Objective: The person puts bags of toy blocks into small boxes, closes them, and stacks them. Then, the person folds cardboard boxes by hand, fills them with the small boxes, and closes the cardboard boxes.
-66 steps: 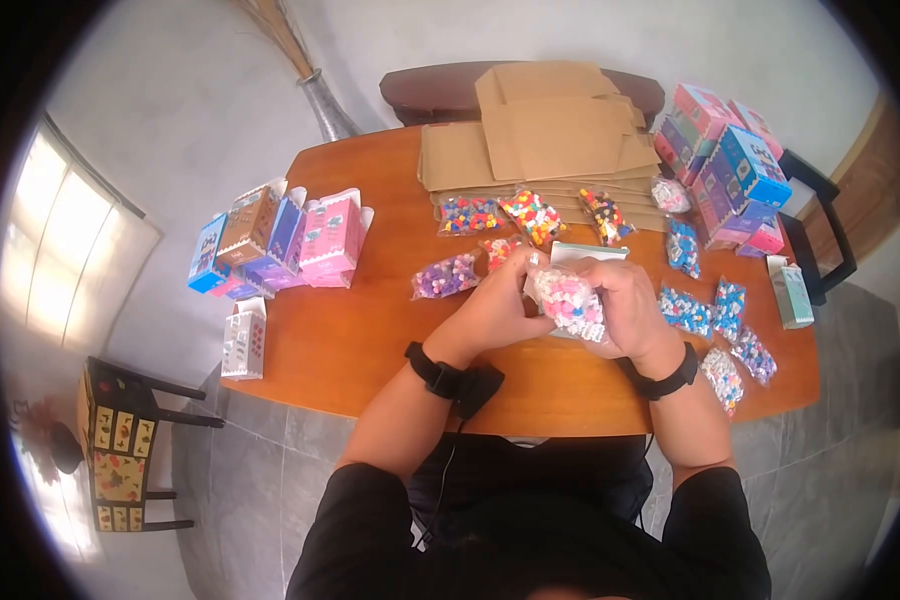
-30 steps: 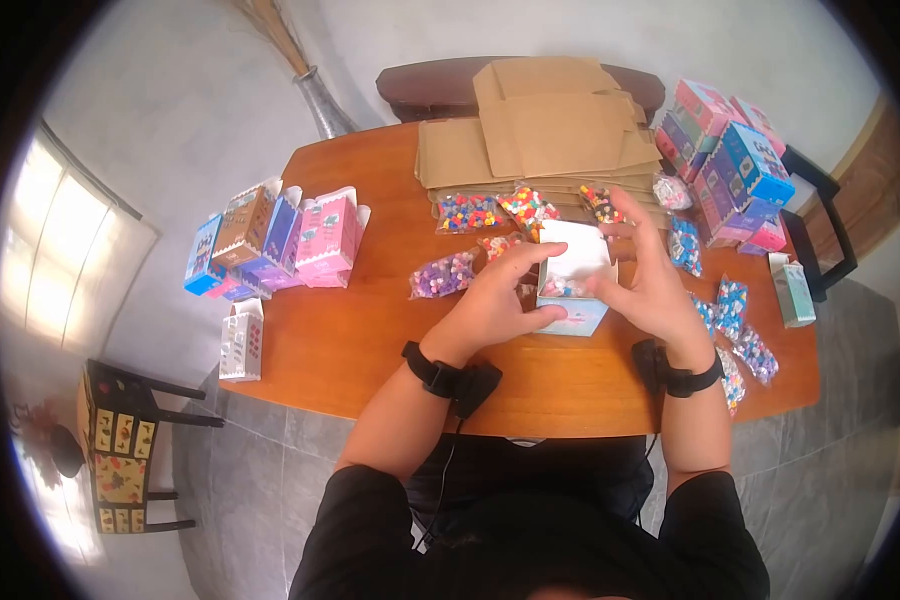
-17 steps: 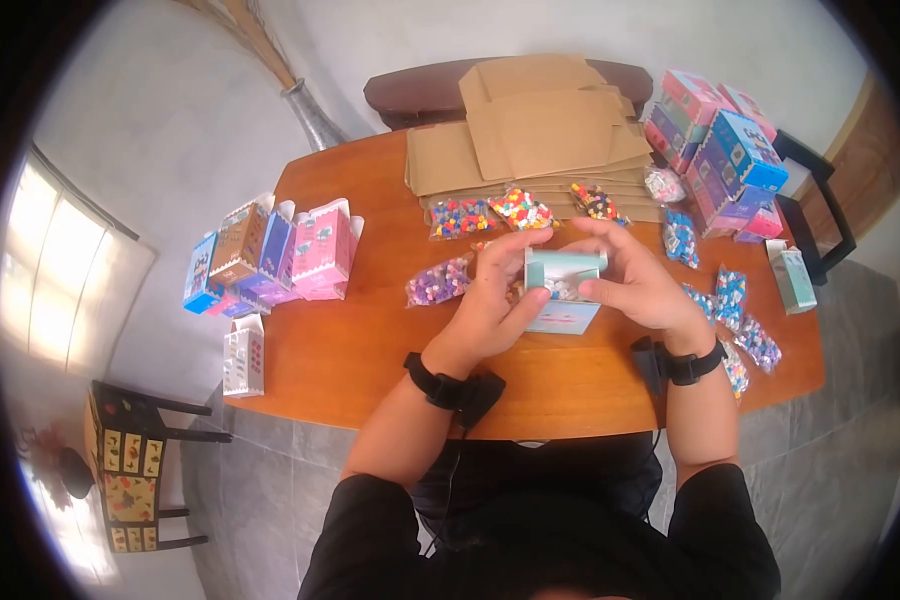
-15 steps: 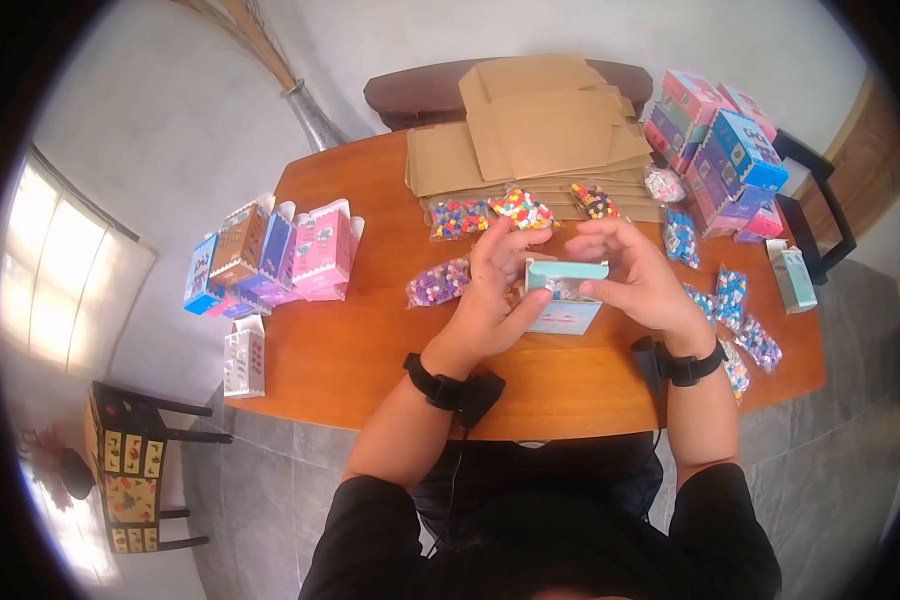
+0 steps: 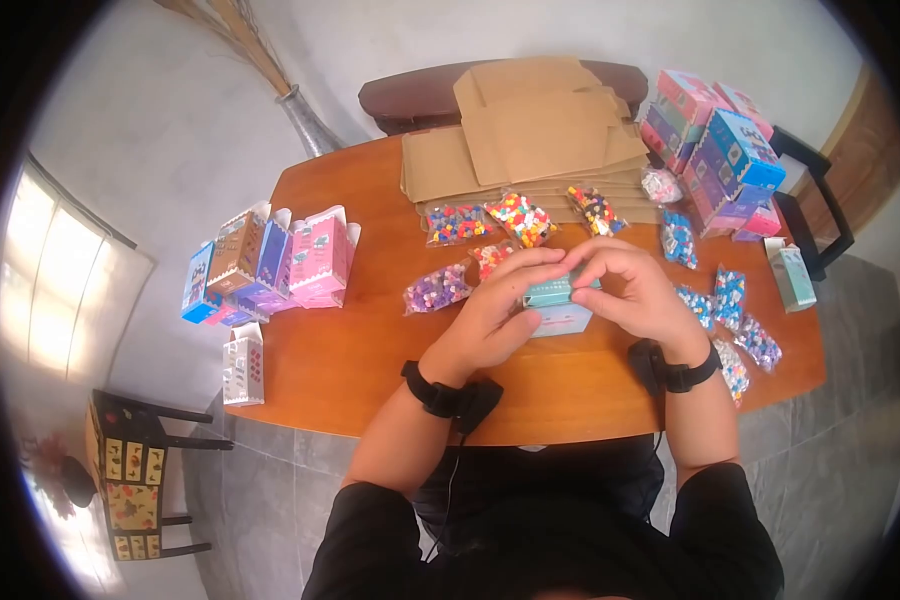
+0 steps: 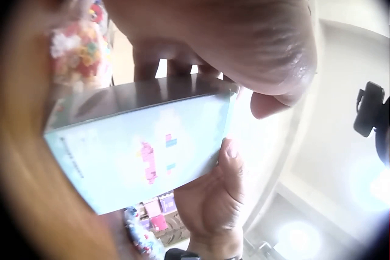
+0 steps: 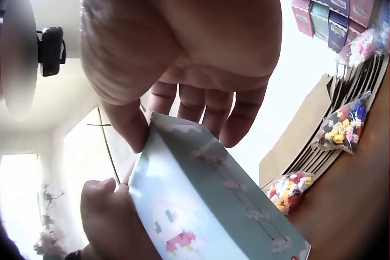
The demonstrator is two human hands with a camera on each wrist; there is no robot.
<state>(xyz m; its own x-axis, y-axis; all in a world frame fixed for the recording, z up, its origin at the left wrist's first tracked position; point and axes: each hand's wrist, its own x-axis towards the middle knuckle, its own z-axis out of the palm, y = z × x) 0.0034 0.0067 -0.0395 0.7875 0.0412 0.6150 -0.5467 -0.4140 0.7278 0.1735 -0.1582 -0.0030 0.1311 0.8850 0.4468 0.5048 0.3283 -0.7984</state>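
A small pale blue and mint carton (image 5: 560, 320) stands upright on the wooden table (image 5: 390, 350), its mint lid down over the top. My left hand (image 5: 490, 318) lies along its left side, fingers reaching over the back and top, thumb apart from the front. From the other side my right hand (image 5: 638, 292) holds the carton's top, thumb on the front edge and fingers bent behind. In the left wrist view the carton (image 6: 146, 150) shows a pink pixel picture on its front. The carton's inside is hidden.
Bags of coloured bricks (image 5: 522, 218) lie behind the carton, and several blue and white bags (image 5: 730, 292) lie at right. Stacked boxes stand left (image 5: 320, 255) and right (image 5: 735, 155). Flat brown cardboard (image 5: 540, 125) covers the far side; a mint box (image 5: 792, 275) stands near the right edge.
The hands first held a bag of pink and white bricks; then it lay in the open carton. The mint lid has since folded down, and the hands have drawn together over the top.
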